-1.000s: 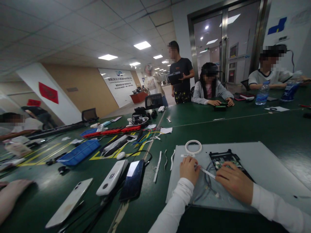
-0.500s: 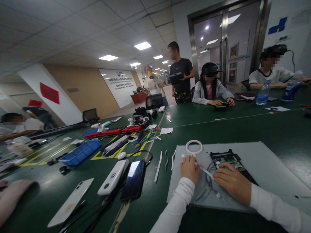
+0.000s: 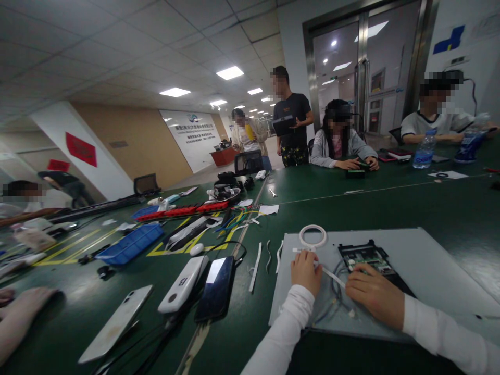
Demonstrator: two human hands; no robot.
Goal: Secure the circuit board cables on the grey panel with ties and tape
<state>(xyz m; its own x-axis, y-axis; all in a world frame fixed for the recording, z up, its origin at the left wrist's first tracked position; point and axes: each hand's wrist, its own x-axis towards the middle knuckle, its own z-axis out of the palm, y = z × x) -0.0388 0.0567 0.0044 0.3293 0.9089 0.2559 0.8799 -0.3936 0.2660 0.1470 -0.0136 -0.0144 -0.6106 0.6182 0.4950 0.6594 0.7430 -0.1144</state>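
A narrow white strip (image 3: 333, 275), apparently tape, stretches between my two hands over a grey panel (image 3: 433, 271). My left hand (image 3: 305, 273) is closed on its upper end, fingers curled. The other end runs to the fingertips of my right hand (image 3: 375, 298), which are pressed together on it. Thin grey cables (image 3: 335, 291) pass under the strip and lie loosely on the panel. Just beyond my left hand is a white roll of tape (image 3: 312, 236). A green circuit board in a black frame (image 3: 369, 258) sits beyond my right hand, which partly covers it.
Left of the panel lie loose white strips (image 3: 255, 266), a dark phone (image 3: 214, 289), a white power bank (image 3: 183, 285) and a pale phone (image 3: 117, 324). Farther off are a blue tray (image 3: 130, 244) and red power strips (image 3: 183, 210). Another person's hand (image 3: 27, 317) rests at left.
Both my hands keep nearly the same pose with the white strip between them. In the background, a standing person has lowered the arm near the face.
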